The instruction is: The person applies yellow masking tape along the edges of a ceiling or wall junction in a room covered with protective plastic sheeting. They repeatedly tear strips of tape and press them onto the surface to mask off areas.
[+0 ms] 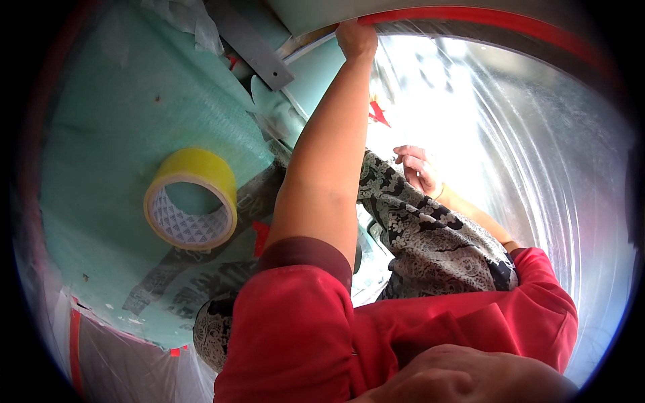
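My left arm stretches up and away, and my left hand (pixel 356 40) is closed against the left end of a red tape strip (pixel 470 13) along the far edge. Its fingertips are turned from view, so I cannot see what they pinch. My right hand (pixel 420 169) hangs lower, fingers loosely bent and apart with nothing in them, beside a bright sheet of clear plastic film (pixel 551 127). Between the hands a small torn red scrap (pixel 379 115) clings near the film. Over to the left, a thick yellow roll of tape (pixel 205 166) rests on a green covering (pixel 114 181).
A grey metal strip with a hole (pixel 252 47) lies at the upper left, near crumpled clear plastic (pixel 195 20). Black-and-white patterned cloth (pixel 437 248) covers my legs. Translucent sheeting with red tape (pixel 75 349) hangs at the lower left.
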Available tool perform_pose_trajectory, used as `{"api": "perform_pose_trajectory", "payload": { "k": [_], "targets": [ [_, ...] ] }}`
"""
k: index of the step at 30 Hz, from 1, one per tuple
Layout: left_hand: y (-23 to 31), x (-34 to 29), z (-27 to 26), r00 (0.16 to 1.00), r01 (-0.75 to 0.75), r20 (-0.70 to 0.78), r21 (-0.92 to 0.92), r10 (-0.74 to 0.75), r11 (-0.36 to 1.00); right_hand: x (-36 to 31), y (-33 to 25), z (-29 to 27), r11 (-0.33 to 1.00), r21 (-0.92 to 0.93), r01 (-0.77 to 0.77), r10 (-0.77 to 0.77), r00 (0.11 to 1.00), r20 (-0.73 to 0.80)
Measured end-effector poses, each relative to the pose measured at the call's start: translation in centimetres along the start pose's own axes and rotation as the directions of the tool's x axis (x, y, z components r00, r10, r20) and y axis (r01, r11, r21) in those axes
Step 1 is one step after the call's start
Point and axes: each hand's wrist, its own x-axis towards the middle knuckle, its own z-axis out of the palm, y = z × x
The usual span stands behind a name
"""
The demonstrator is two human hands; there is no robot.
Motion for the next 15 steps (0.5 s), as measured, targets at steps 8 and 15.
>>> {"api": "perform_pose_trajectory", "payload": {
  "k": [8,15],
  "targets": [
    [0.5,-1.4,0.8,0.995,-0.101,0.018,0.007,0.101,0.995,1.0,0.1,0.2,0.998,0.023,-0.052,0.051,0.998,0.046],
    [4.3,-3.9,0.4,0.996,-0.069,0.045,-0.109,0.074,0.992,1.4,0.1,0.4,0.998,0.05,-0.048,0.047,0.998,0.034]
  ]
}}
